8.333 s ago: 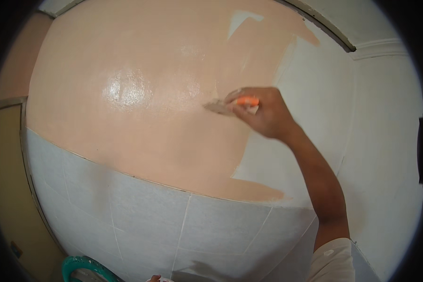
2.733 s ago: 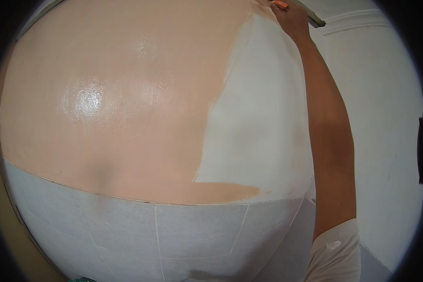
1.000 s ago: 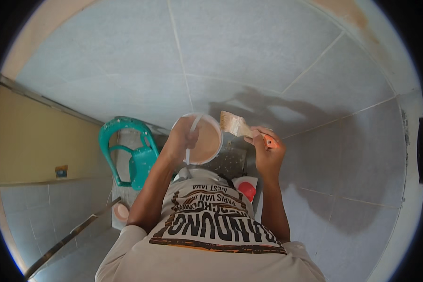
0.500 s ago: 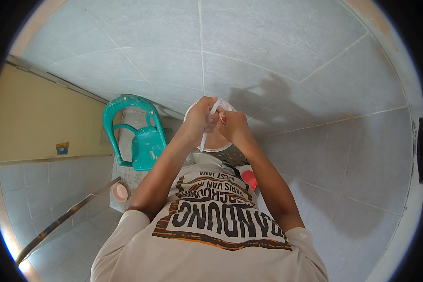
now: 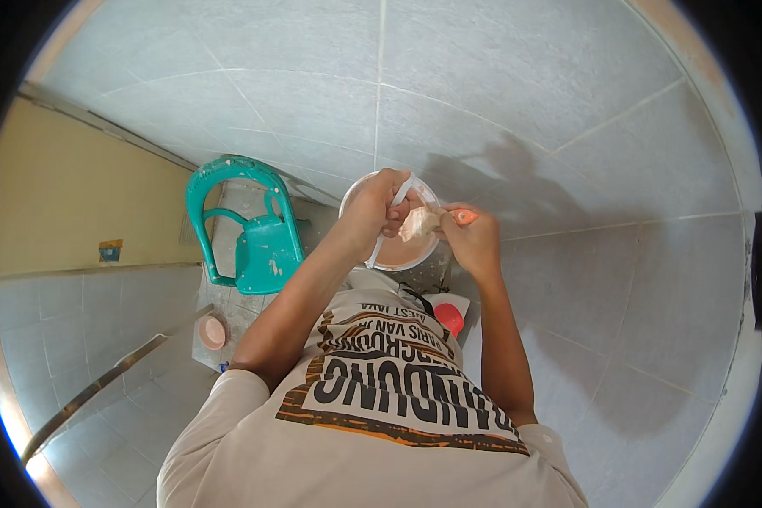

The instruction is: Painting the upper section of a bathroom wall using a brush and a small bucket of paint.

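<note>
A white bucket (image 5: 391, 268) of pale peach paint (image 5: 405, 251) is held up in front of me. My left hand (image 5: 374, 206) is closed around its white handle (image 5: 403, 190), over the bucket's left side. A paintbrush (image 5: 417, 225) with an orange handle is in my right hand (image 5: 474, 245), closed round it near the bucket's right rim. Its bristles, thick with pale paint, point left above the opening, close to my left fingers. Both hands cover part of the rim.
Grey tiled walls (image 5: 288, 51) rise ahead and to the right. A paint-spattered green plastic chair (image 5: 267, 254) stands at left. Beyond my left arm are a small peach-coloured bowl (image 5: 212, 333) and a long pole (image 5: 102, 398). A red round container (image 5: 450, 318) is near my right elbow.
My right hand has moved right, away from my left hand, and turned, so the brush's bristles and orange handle now show. My left hand keeps its hold on the handle.
</note>
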{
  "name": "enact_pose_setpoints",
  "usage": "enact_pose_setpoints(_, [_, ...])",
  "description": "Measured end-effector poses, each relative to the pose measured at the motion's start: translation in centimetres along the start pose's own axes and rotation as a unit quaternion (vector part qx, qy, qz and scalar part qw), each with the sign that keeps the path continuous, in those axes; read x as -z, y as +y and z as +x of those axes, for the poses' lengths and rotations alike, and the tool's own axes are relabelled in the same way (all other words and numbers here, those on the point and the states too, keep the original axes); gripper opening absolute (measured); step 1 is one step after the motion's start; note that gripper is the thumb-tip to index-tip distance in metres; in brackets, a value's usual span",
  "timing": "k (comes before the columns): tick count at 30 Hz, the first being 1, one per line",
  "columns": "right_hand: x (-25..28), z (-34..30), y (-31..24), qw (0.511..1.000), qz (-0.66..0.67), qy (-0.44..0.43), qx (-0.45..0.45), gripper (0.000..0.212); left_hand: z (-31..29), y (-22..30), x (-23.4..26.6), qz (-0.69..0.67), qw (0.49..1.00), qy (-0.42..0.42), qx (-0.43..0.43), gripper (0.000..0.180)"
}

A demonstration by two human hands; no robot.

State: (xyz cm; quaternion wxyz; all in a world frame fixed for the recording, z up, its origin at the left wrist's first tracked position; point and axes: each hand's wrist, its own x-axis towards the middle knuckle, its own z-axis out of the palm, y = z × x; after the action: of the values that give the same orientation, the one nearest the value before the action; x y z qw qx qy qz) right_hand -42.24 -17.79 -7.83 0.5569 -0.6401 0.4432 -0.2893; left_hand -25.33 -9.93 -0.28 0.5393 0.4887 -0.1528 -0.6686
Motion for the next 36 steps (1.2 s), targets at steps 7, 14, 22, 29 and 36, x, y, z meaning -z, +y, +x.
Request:
enact_pose_setpoints(7, [-3.1, 2.5, 0.7, 0.95, -0.285, -0.082, 0.1, 0.014, 0.8, 0.2, -0.1, 0.03, 0.999, -0.013, -0.002, 0.037])
enact_pose_setpoints(14, [-5.9, 2.6, 3.6, 0.987, 0.061, -0.121, 0.086, 0.022, 0.9, 0.2, -0.5, 0.003, 1.0, -0.012, 0.011, 0.037])
enact_pose_setpoints(22, [1.9, -1.7, -2.0, 0.987, 0.137, 0.01, -0.083, 0.021, 0.7, 0.6, 0.5, 0.011, 1.0, -0.017, 0.007, 0.036])
enact_pose_setpoints(29, [4.2, -3.0, 2.3, 0.969, 0.207, 0.1, -0.087, 0.02, 2.2, -0.1, 0.2, 0.092, 0.994, -0.01, -0.062, 0.038])
enact_pose_setpoints(36, [4.5, -4.4, 7.4, 0.859, 0.49, 0.109, -0.103, 0.021, 2.8, -0.3, 0.8, 0.04, 0.998, -0.04, 0.016, 0.045])
